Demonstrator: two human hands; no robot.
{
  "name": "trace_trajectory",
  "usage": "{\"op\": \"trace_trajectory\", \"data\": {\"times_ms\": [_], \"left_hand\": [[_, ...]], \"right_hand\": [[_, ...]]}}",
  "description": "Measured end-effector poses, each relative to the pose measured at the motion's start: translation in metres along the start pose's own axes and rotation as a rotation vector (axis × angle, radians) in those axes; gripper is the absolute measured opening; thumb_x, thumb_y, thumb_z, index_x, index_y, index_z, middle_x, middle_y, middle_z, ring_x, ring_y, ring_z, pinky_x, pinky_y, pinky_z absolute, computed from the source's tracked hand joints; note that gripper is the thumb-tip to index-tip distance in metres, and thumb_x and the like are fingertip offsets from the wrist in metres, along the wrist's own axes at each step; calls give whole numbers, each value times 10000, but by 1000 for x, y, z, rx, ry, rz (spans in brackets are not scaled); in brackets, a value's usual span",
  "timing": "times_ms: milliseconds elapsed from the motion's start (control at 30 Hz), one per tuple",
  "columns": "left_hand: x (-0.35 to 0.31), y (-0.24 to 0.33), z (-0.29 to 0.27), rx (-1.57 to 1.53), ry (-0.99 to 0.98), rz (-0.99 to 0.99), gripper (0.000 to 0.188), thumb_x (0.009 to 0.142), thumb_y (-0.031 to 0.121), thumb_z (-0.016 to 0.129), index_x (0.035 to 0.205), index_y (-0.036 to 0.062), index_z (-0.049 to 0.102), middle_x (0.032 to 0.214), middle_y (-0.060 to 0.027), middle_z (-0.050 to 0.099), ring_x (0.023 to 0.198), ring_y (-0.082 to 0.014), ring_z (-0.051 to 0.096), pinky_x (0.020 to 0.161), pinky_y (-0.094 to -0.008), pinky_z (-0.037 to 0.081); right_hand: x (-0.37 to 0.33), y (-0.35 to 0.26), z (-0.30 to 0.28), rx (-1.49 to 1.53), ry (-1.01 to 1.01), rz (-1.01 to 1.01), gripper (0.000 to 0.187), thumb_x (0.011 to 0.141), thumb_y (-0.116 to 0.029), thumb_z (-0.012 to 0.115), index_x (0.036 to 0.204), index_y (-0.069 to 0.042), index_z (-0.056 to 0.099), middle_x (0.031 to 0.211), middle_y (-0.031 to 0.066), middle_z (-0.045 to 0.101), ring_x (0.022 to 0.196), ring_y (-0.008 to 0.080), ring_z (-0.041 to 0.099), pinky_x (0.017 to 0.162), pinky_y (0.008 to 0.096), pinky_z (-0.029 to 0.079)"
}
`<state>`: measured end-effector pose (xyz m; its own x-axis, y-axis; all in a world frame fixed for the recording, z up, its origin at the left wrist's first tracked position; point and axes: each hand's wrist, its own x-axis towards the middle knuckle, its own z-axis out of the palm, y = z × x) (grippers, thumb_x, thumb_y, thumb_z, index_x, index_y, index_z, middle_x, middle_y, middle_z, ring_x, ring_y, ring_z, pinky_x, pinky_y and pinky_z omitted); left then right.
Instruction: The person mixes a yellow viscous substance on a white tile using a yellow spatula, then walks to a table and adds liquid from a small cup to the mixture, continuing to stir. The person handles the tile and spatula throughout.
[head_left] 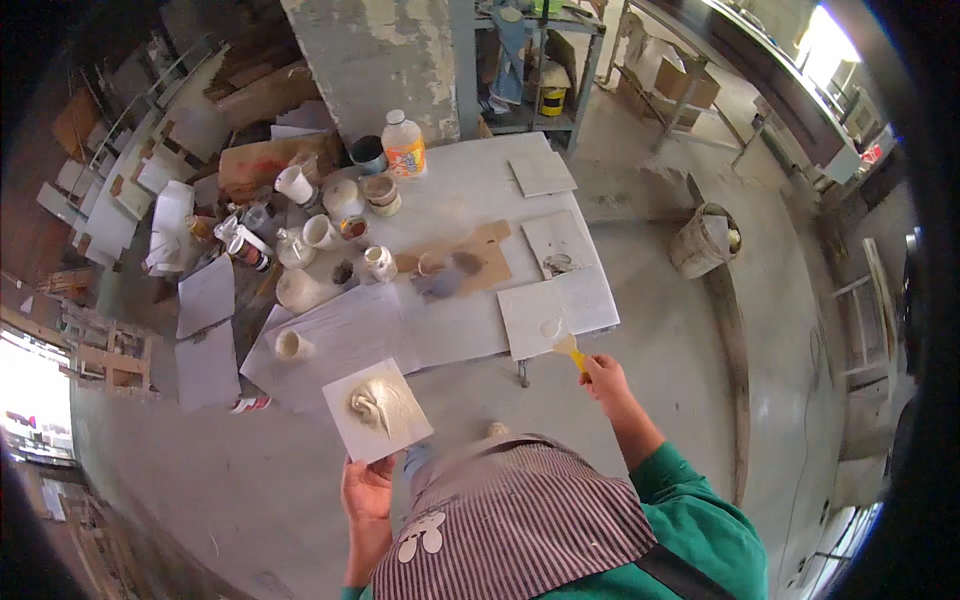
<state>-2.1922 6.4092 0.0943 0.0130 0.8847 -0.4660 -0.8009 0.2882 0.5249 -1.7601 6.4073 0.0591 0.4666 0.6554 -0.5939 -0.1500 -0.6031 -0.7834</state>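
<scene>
My left hand [368, 488] grips a white square board [407, 430] by its near edge, out in front of the table. A thick swirl of cream-coloured paste [376, 404] sits on that board. In my right hand [606, 382] is a putty knife [573, 351] with a yellow handle. Its blade reaches over a white square panel [518, 318] at the table's near right corner, where a small wet-looking patch [551, 327] shows. Whether the blade touches the panel, I cannot tell. Two more square panels lie behind it, one pale [542, 173] and one with a dark smudge [545, 238].
The white table [455, 335] carries a flattened piece of cardboard [490, 252], an orange-labelled bottle [404, 148] and several cups and jars on its left. A plastic-lined bucket [700, 246] stands on the floor to the right. Behind rises a peeling pillar [375, 65] beside a metal shelf [535, 120].
</scene>
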Motion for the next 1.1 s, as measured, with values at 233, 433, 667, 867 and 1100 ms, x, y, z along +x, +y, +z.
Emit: {"op": "trace_trajectory", "data": {"times_ms": [233, 433, 667, 867, 1100], "left_hand": [[5, -5, 8, 38, -40, -84, 426, 789, 57, 547, 1213, 24, 521, 1143, -141, 630, 1007, -303, 643, 843, -442, 572], [4, -7, 21, 47, -71, -108, 430, 784, 44, 547, 1212, 18, 514, 1135, -152, 630, 999, -309, 646, 855, -444, 571], [0, -6, 18, 34, -21, -119, 438, 787, 41, 542, 1223, 18, 502, 1138, -161, 629, 1010, -315, 644, 862, -455, 567], [-4, -3, 18, 55, 4, -101, 437, 782, 59, 548, 1216, 23, 513, 1139, -151, 631, 1013, -308, 641, 873, -464, 562], [-7, 0, 18, 55, -2, -91, 443, 776, 52, 542, 1216, 8, 507, 1141, -168, 628, 1019, -316, 640, 885, -476, 556]], "right_hand": [[12, 34, 15, 227, 34, 112, 194, 917, -210, 490, 971, -33, 547, 669, 45, 539, 428, 71, 383, 362, 227, 276], [21, 37, 26, 230, 71, 113, 198, 907, -205, 488, 933, -22, 558, 651, 57, 553, 425, 99, 422, 354, 263, 299], [48, 34, 19, -45, 216, 61, 270, 854, -233, 531, 948, 3, 624, 671, 86, 617, 491, 173, 540, 462, 330, 427], [91, 26, -12, -305, 143, -89, 260, 838, -234, 537, 875, -6, 656, 667, 97, 653, 565, 175, 614, 550, 344, 476], [117, -40, -42, -735, -147, -86, 274, 792, -261, 541, 774, -24, 676, 610, 82, 626, 535, 194, 597, 531, 348, 473]]}}
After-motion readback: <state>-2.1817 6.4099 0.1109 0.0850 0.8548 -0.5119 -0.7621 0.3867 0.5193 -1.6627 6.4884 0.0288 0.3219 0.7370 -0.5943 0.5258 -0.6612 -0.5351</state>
